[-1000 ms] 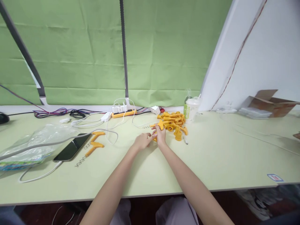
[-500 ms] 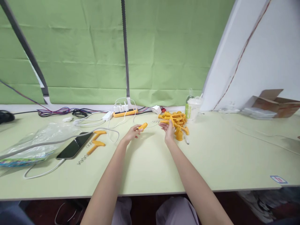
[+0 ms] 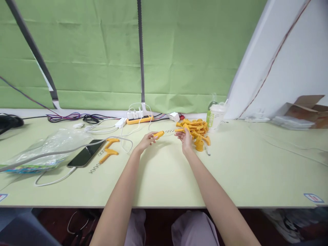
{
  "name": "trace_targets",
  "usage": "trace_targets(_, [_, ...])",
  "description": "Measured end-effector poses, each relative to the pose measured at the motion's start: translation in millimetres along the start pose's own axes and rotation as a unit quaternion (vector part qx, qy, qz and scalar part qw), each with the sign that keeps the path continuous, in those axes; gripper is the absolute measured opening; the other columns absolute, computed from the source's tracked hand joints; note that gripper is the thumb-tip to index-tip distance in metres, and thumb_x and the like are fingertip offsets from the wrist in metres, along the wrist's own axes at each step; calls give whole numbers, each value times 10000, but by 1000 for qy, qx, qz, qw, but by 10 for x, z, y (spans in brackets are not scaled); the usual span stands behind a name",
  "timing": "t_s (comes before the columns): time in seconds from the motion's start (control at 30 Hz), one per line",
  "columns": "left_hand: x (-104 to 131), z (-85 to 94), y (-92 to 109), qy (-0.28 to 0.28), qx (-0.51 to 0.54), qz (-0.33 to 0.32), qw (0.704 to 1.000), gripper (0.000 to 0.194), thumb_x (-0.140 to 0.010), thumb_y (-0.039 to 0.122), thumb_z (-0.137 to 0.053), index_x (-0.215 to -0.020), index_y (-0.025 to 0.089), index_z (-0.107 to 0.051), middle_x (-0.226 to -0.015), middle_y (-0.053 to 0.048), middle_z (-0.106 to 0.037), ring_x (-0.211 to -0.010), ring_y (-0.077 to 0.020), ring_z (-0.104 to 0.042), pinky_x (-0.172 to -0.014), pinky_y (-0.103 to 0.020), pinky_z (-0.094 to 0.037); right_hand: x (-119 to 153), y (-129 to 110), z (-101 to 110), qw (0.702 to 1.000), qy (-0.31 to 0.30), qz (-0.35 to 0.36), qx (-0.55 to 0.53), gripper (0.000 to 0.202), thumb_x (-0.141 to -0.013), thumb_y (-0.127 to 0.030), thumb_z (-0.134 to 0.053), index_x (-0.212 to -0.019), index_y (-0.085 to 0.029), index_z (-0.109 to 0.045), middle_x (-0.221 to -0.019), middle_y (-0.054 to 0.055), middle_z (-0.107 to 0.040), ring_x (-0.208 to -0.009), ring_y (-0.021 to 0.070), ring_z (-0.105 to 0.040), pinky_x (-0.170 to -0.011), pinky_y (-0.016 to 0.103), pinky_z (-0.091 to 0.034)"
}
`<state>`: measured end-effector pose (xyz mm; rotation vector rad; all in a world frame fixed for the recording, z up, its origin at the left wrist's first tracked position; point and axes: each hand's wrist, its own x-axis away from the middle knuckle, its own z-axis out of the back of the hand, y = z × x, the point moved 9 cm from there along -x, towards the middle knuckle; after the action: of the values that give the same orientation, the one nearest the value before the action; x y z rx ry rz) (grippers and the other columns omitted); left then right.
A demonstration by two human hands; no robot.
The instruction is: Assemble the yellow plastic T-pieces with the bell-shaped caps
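Observation:
My left hand point(image 3: 145, 142) is closed on a short yellow plastic sleeve point(image 3: 159, 134), held above the table and pointing right. In my right hand point(image 3: 186, 140) is a corkscrew point(image 3: 179, 130) with a yellow handle. Its metal spiral point(image 3: 169, 131) points left, with the tip at the sleeve's end; whether it is inside I cannot tell. Just behind and right of that hand lies a pile of yellow plastic parts point(image 3: 198, 125). A yellow sleeve-like part point(image 3: 199, 145) stands at the pile's front. Two assembled-looking yellow-handled corkscrews point(image 3: 108, 154) lie to the left.
Left on the table point(image 3: 164, 184) are a phone point(image 3: 85, 154) on a white cable and a clear plastic bag point(image 3: 48, 148). A power strip point(image 3: 140, 119) with chargers stands at the back. A lidded cup point(image 3: 216, 117) is behind the pile; a cardboard box point(image 3: 307, 111) sits far right.
The sleeve and the corkscrew have come closer together, so the spiral's tip now meets the sleeve's end. The whole view has shifted slightly.

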<state>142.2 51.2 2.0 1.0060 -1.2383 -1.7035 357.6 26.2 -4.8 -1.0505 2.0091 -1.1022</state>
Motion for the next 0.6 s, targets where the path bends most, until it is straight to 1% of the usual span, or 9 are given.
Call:
trace_targets(0.07, [1, 6, 12, 3, 5, -2, 1000, 466, -678, 452, -643, -1074, 207, -616, -901, -62, -656, -667, -116, -542, -550, -207, -367, 21, 18, -32, 1000, -13, -5, 5, 353, -735, -521, -563, -658, -177, -551, -576, 35, -661, -561, 168, -652, -495, 241, -438])
trace_targets(0.23, [4, 16, 45, 5, 4, -17, 1000, 476, -671, 463, -645, -1071, 206, -623, -921, -63, -661, -673, -121, -559, -558, -214, -372, 86, 151, -208, 996, -78, -10, 52, 360, -718, -530, -582, -684, -172, -560, -569, 36, -658, -543, 168, -647, -498, 239, -429])
trace_targets(0.3, [5, 38, 40, 10, -3, -14, 1000, 481, -674, 454, -644, -1082, 202, -620, -908, -64, -666, -666, -120, -558, -559, -216, -373, 71, 139, -199, 996, -74, -1, 50, 363, -727, -534, -565, -687, -174, -554, -580, 36, -659, -550, 163, -647, -509, 239, -430])
trace_targets(0.4, [4, 51, 22, 12, -14, -2, 1000, 482, -677, 438, -646, -1088, 189, -618, -891, -72, -675, -655, -123, -554, -557, -221, -372, 12, 61, -89, 999, -35, 12, 30, 354, -746, -525, -533, -697, -176, -554, -592, 31, -657, -557, 154, -645, -515, 236, -432])
trace_targets(0.47, [2, 16, 27, 1, -21, -2, 1000, 478, -689, 431, -635, -1098, 186, -615, -899, -74, -674, -664, -127, -556, -565, -225, -376, -13, 24, -30, 1000, -15, 13, 19, 343, -747, -511, -537, -695, -173, -557, -589, 27, -652, -551, 146, -640, -509, 229, -431])
trace_targets(0.53, [-2, -42, 44, -12, -28, -12, 999, 465, -704, 417, -621, -1107, 185, -614, -909, -70, -666, -679, -129, -561, -574, -227, -380, -7, 21, -34, 1000, -15, 9, 22, 344, -737, -509, -556, -677, -170, -551, -578, 26, -643, -532, 140, -630, -491, 219, -426])
trace_targets(0.6, [-9, -106, 58, -24, -37, -24, 999, 450, -710, 394, -613, -1107, 181, -617, -916, -68, -653, -681, -128, -563, -572, -226, -381, 33, 47, -113, 998, -41, 6, 49, 359, -729, -522, -566, -672, -169, -552, -567, 27, -632, -515, 137, -622, -468, 211, -416])
